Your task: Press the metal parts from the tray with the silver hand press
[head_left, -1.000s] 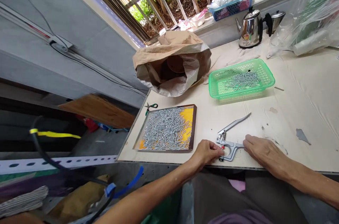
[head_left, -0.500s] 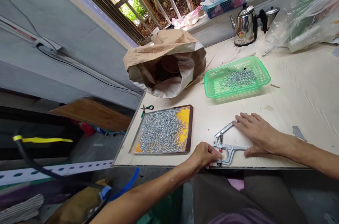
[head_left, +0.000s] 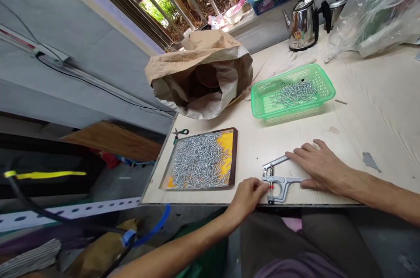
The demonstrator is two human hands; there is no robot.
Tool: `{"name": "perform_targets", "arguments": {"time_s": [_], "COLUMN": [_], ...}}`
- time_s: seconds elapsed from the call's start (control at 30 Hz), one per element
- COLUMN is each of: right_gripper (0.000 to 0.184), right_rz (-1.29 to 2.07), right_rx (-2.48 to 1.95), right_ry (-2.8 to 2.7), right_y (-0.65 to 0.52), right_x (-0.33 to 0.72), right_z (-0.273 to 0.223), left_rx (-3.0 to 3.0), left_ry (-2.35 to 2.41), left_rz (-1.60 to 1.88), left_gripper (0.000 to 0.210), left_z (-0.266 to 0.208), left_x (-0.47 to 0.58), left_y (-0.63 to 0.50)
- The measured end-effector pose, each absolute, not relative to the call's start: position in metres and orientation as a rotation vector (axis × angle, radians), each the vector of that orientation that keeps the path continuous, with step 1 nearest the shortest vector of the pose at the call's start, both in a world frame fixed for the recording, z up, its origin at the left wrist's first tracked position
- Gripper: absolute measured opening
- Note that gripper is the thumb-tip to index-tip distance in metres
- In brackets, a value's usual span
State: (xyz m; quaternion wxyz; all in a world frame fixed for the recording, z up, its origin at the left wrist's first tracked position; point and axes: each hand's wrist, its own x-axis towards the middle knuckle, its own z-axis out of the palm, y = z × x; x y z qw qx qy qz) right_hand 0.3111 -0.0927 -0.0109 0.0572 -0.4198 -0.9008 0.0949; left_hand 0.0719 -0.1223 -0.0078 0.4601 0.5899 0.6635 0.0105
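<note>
- Pliers (head_left: 286, 183), grey metal, spring-loaded, handles apart; lying at the tabletop's near edge.
- Left hand (head_left: 245, 198): thumb and fingers pinched together beside the pliers' red-ringed rod (head_left: 271, 178); whether a small part is between them, cannot tell.
- Right hand (head_left: 320, 167): spread, fingers at the upper handle, thumb at the lower handle's end.
- Tray (head_left: 234, 155), dark-rimmed, yellow-bottomed, near the tabletop's near left corner; heaped with small silvery metal pieces (head_left: 198, 162).
- Scissors (head_left: 182, 131), green-handled, at the tabletop's left edge, just beyond the tray.
- Basket (head_left: 295, 113), green perforated plastic, beyond the pliers; more silvery pieces (head_left: 299, 92) inside.
- Sack (head_left: 197, 60), brown paper, mouth gaping, at the tabletop's far left corner.
- Kettle (head_left: 301, 27), polished steel, black-handled, near the far edge.
</note>
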Motion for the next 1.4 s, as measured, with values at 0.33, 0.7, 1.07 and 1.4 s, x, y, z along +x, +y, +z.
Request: {"name": "perform_targets", "arguments": {"time_s": [0.33, 0.7, 1.07, 1.4], "right_gripper": [0.085, 0.013, 0.055, 0.021], "right_rz": [0.314, 0.3, 0.347, 0.188], "right_rx": [-1.358, -1.357, -1.313, -1.495], "right_ry": [-2.72, -2.649, -2.722, -2.706], "right_y": [-0.093, -0.111, -0.092, -0.047], "right_x": [0.313, 0.32, 0.335, 0.32], "right_z": [-0.01, -0.022, -0.016, -0.008], "left_rx": [2.447, 2.582, 2.788, 2.663], "left_ry": [1.027, 0.99, 1.163, 1.077], "left_rz": [0.183, 0.009, 0.432, 0.671], "left_gripper": [0.071, 0.015, 0.029, 0.034], "left_z": [-0.015, -0.017, -0.047, -0.064], "left_x": [0.123, 0.14, 0.14, 0.152], "left_y": [-0.095, -0.091, -0.123, -0.151]}}
